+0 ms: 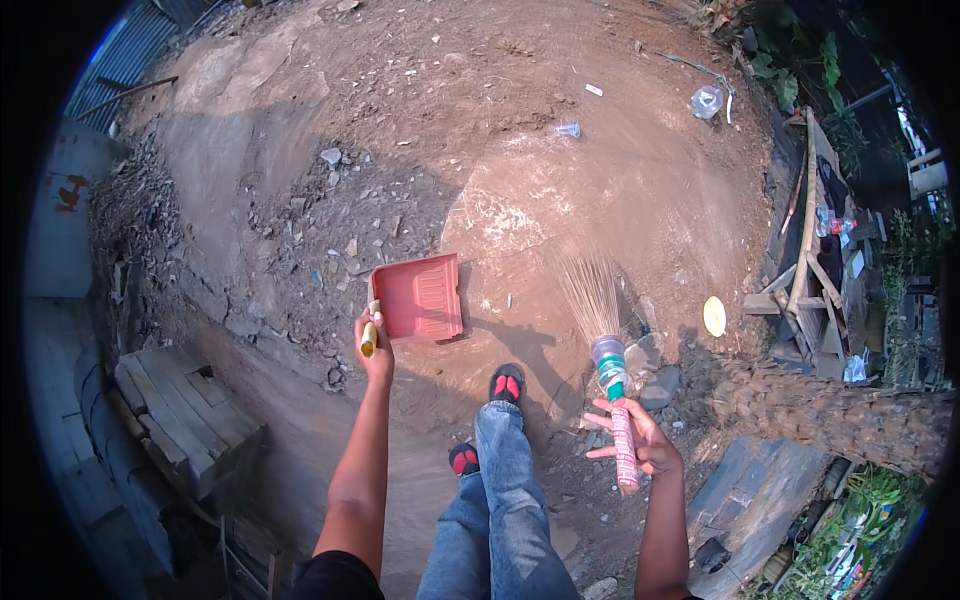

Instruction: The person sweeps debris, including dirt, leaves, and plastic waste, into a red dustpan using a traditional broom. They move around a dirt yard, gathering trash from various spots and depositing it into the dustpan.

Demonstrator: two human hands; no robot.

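A red dustpan (420, 298) hangs above the dirt at centre left. My left hand (377, 358) is closed around its handle, whose yellowish hollow end (369, 340) sticks up toward me. On the right, a stick broom (606, 362) points away from me, its thin bristles fanned out over the soil. Its handle is wrapped in pink, green and clear plastic. My right hand (655, 450) holds that handle near its lower end, with several fingers spread out to the left; the thumb's grip is partly hidden.
Ahead lie a crumpled plastic cup (568, 130), a clear plastic bag (706, 101) and an oval yellow piece (714, 316). Rubble (330, 200) covers the left ground. Stacked planks (190, 410) stand lower left; a rough trunk (830, 405) and a wooden frame (806, 220) line the right.
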